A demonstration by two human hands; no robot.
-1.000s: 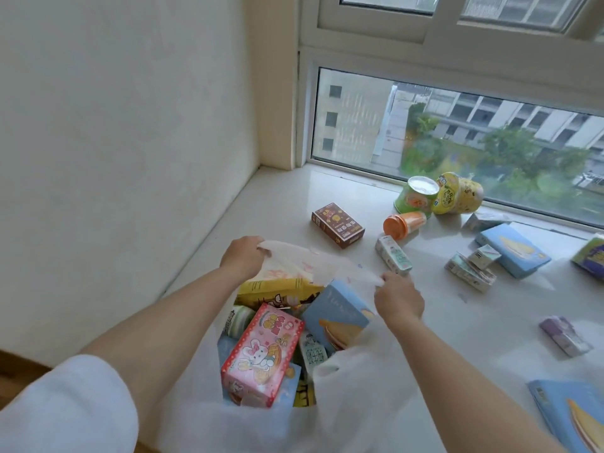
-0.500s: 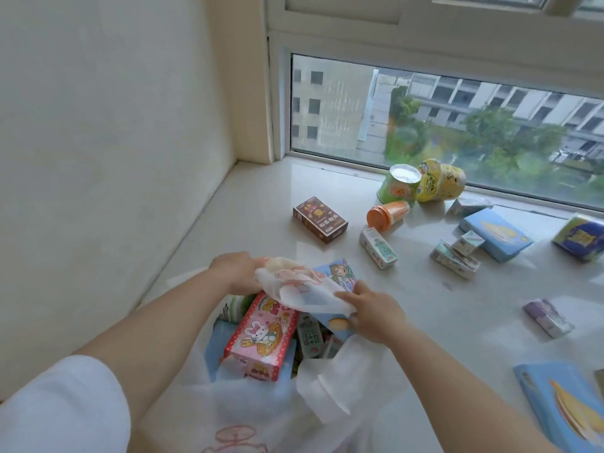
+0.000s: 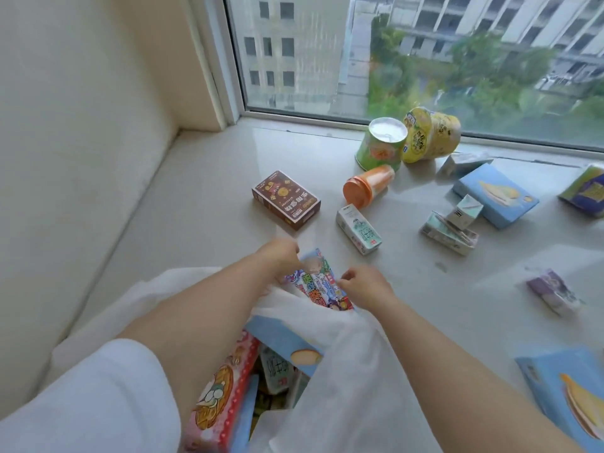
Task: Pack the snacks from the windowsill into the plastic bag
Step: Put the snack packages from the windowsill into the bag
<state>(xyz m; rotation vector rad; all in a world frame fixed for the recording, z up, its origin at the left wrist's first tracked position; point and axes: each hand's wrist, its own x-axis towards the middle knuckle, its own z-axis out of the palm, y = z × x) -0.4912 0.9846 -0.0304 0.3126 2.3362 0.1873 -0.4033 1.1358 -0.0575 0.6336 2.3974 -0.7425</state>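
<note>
The white plastic bag [image 3: 343, 361] lies open at the near edge of the windowsill [image 3: 202, 204]. Inside it show a pink cartoon box [image 3: 222, 393], a blue cake box [image 3: 281, 338] and a small milk carton [image 3: 277, 371]. A colourful snack packet [image 3: 318, 284] sticks out of the bag's mouth. My left hand [image 3: 281, 256] grips its top left corner. My right hand [image 3: 362, 284] pinches its right edge. Both hands are motion-blurred. A brown biscuit box [image 3: 286, 199] and a small milk carton [image 3: 359, 228] lie just beyond my hands.
Farther back lie an orange bottle [image 3: 367, 186], a green cup [image 3: 380, 147] and a yellow cup [image 3: 428, 134] by the window. To the right are a blue box [image 3: 495, 194], small cartons [image 3: 449, 233], a purple packet [image 3: 552, 291] and another blue box [image 3: 568, 393]. A wall closes the left side.
My hands left the bag's rim, came together and moved forward onto the colourful packet at the bag's mouth. The camera tipped down and closer to the sill.
</note>
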